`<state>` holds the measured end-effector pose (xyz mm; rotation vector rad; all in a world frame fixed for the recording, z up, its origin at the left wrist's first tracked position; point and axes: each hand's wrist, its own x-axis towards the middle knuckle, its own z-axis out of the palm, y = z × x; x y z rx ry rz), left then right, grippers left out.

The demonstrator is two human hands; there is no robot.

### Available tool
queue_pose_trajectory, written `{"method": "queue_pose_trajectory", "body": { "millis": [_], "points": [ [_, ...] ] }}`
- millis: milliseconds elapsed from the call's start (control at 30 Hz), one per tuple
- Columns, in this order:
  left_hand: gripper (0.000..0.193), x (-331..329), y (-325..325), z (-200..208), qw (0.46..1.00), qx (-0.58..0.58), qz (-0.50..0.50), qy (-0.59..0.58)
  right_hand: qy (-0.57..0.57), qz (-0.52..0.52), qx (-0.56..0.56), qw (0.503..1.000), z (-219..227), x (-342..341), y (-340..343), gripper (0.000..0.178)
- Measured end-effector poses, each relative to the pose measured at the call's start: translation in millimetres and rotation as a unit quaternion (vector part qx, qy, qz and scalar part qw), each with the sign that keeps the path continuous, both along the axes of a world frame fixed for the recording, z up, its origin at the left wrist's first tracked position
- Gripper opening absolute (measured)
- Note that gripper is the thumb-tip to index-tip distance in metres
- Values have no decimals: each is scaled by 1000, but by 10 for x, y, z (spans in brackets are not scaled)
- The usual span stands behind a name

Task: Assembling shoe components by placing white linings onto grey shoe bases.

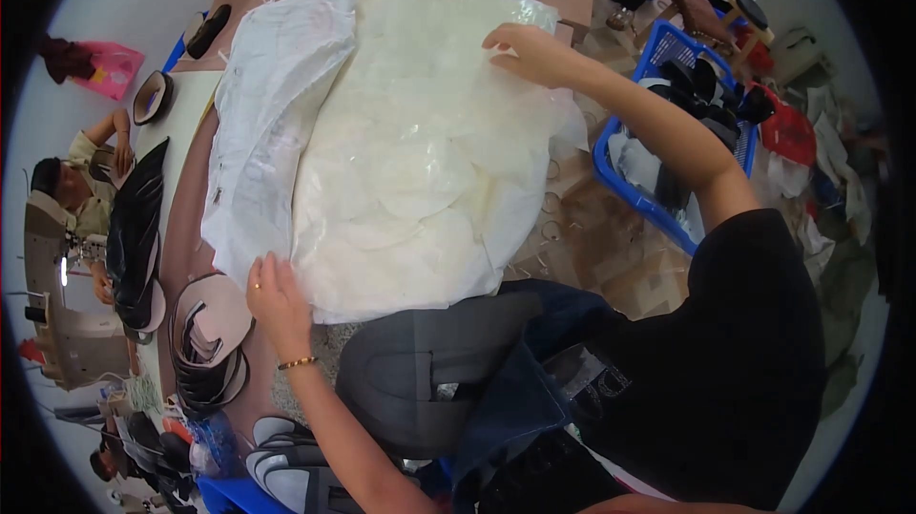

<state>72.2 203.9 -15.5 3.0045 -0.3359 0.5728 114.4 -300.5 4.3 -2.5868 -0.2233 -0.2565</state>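
A large pale-cream, glossy pile of thin film-like sheets (420,123) lies on the table. Along its left side runs a creased white woven sack (272,104), its edge folded over. My left hand (277,296) rests at the sack's lower left corner, fingers stretched out against the edge. Over the upper right part of the pile is my right hand (530,54), its fingers apart and thumb spread, holding nothing that I can see. Several rounded cut pieces show through in the pile's lower half.
A blue basket (611,156) with dark items stands on the floor at right. Stacked shoe parts (205,342) lie left of my left hand. A dark grey padded piece (410,371) sits before me. A person (91,180) works at a sewing machine (67,323) at far left.
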Motion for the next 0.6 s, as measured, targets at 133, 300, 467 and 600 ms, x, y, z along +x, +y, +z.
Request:
{"method": "queue_pose_trajectory", "body": {
  "millis": [133, 300, 467, 600],
  "points": [
    [26, 166, 42, 125, 982, -179, 35, 41, -147, 16, -209, 967, -232, 430, -519, 26],
    [23, -19, -840, 352, 992, -43, -11, -118, -84, 130, -449, 880, -119, 524, -435, 24],
    [27, 106, -2122, 157, 952, -112, -283, 22, -55, 151, -528, 834, -262, 566, -421, 18],
    [38, 316, -2941, -68, 924, -161, -334, 95, -111, 194, -581, 783, -239, 578, -277, 16]
  ]
}}
